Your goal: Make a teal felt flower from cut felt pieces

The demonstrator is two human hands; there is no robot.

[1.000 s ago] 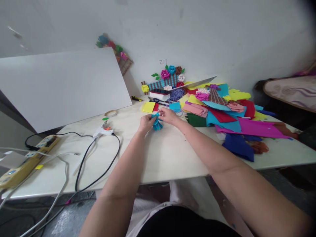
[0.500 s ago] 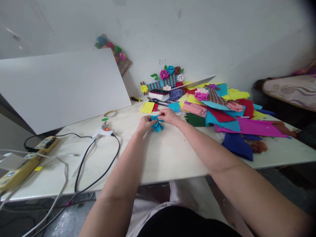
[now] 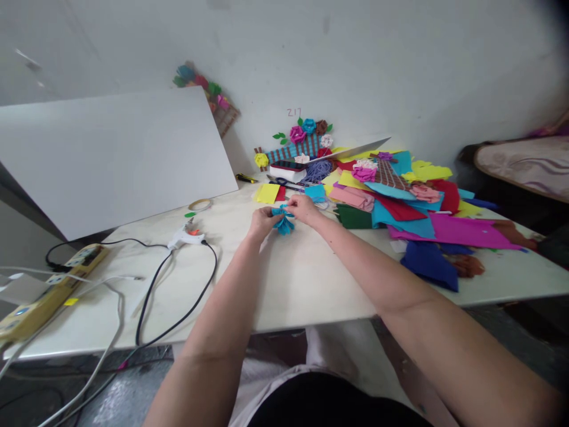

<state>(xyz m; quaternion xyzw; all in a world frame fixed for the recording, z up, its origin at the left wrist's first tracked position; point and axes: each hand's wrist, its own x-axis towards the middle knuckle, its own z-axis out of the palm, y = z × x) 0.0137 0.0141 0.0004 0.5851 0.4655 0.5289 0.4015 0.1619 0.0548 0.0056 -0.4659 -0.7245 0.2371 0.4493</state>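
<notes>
Looks like petal shaping: left hand and right hand both pinching blue paper flower. Next move probably needs left steady, right adjusting folds.

Blue petals: matt, creased, probably crepe paper, small in view. Tabletop: smooth, faint sheen. Glue gun: smooth plastic. White board: smooth, satin. Magenta sheet: matt.

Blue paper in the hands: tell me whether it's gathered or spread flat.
Gathered: between the left hand and right hand, the blue paper is bunched, with petal-like folds fanning out below.
</notes>
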